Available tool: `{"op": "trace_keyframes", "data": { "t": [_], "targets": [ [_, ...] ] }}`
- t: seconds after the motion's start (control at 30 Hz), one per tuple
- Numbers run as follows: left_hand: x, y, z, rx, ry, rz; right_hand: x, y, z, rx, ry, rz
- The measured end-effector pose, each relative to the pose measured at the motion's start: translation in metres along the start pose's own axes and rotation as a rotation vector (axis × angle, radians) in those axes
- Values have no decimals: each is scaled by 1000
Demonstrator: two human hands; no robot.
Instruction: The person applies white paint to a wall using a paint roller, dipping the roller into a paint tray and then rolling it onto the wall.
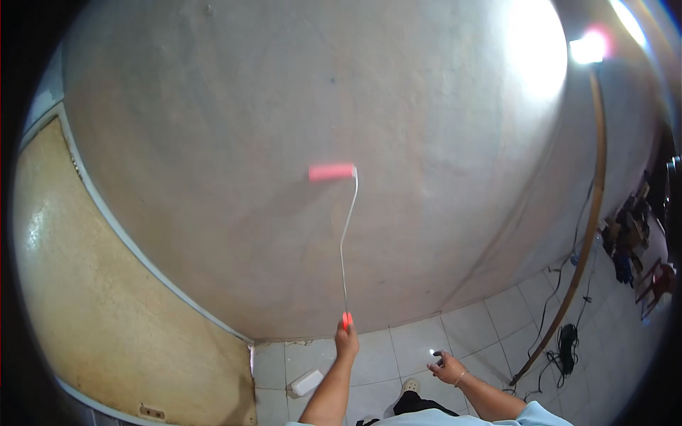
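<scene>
My left hand (347,342) is wrapped around the orange handle of a paint roller (344,248). Its long thin metal rod rises to a pink roller sleeve (331,172), which is at the grey wall (249,128) and casts a shadow to its lower left. Whether the sleeve presses on the wall is hard to tell. My right hand (447,369) hangs low over the tiled floor, with fingers bent and apart and nothing visible in them. A bracelet circles that wrist.
A yellowish door panel (135,284) stands at the left. On the floor lies a white container (307,383). To the right, a curved wooden pole (595,184) carries a bright lamp (588,50); black cable (567,349) lies near its foot. A reddish chair (658,287) stands far right.
</scene>
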State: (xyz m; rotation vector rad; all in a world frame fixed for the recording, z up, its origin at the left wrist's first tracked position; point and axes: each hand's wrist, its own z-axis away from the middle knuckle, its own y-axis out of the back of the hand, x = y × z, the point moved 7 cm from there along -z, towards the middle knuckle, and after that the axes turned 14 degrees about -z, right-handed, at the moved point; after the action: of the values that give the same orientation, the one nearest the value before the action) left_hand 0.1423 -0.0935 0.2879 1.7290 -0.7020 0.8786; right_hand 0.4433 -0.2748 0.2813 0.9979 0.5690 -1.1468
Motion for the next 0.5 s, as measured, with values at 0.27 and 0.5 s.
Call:
{"op": "trace_keyframes", "data": {
  "t": [0.27, 0.5],
  "targets": [
    [-69, 6, 77, -280, 205, -66, 97, -25, 134, 65, -278, 5],
    [-61, 11, 85, -249, 177, -1, 93, -73, 163, -19, -187, 162]
  ]
}}
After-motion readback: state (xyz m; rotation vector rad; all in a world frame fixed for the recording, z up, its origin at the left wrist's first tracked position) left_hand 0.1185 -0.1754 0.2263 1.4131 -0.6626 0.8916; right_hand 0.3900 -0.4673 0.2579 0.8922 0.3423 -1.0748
